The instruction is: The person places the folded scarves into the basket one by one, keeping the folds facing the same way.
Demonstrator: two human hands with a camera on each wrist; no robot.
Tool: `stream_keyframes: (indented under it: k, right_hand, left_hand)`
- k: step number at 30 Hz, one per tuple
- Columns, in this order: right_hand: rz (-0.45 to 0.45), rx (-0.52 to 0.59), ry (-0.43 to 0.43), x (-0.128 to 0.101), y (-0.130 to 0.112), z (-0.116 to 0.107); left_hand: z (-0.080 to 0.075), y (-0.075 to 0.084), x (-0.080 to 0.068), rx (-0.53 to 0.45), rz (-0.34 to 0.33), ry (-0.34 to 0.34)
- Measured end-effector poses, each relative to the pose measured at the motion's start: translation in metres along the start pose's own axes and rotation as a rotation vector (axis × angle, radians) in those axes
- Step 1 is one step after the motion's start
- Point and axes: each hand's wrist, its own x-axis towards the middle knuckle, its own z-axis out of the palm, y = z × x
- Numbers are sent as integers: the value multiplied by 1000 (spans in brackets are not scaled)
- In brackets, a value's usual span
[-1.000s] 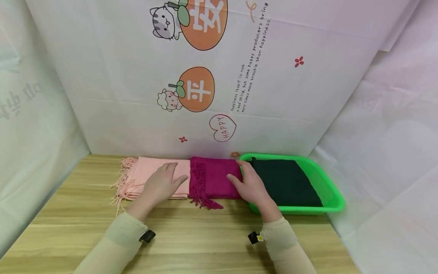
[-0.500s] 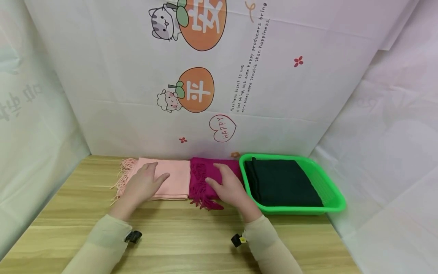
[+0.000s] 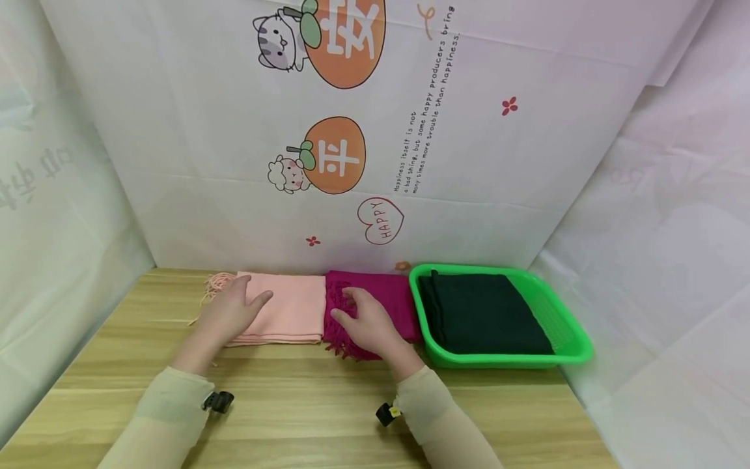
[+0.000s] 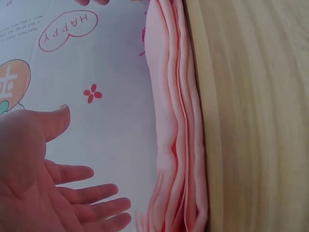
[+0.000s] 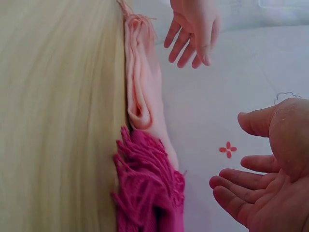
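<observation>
A folded pink scarf (image 3: 287, 307) lies at the back of the wooden table (image 3: 305, 410), with a folded magenta scarf (image 3: 387, 296) touching its right side. My left hand (image 3: 234, 311) is over the pink scarf's left, fringed end, fingers straight. In the left wrist view the left hand (image 4: 53, 188) is spread, with a gap to the pink scarf (image 4: 176, 145). My right hand (image 3: 363, 322) is over the magenta scarf's fringed left end. In the right wrist view the right hand (image 5: 263, 193) is open and holds nothing, above the magenta scarf (image 5: 149, 193) and pink scarf (image 5: 142, 87).
A green plastic tray (image 3: 562, 326) stands right of the magenta scarf and holds a folded dark green scarf (image 3: 486, 312). A white printed backdrop (image 3: 375, 130) rises right behind the scarves, with sheets on both sides. Bare wood lies in front of the scarves.
Both hands have slid left. The right hand went from the tray's left edge to the magenta scarf's fringed end. The left hand went from the pink scarf's middle to its left end.
</observation>
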Motion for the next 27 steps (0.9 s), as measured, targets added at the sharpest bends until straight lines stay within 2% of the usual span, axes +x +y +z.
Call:
stream_keyframes:
  k: [12, 27]
  right_hand:
    - [-24, -22, -42, 10, -4, 27]
    - [-43, -9, -92, 12, -7, 42]
  left_hand:
    - [2, -27, 5, 52, -37, -26]
    - [0, -43, 6, 112, -108, -117]
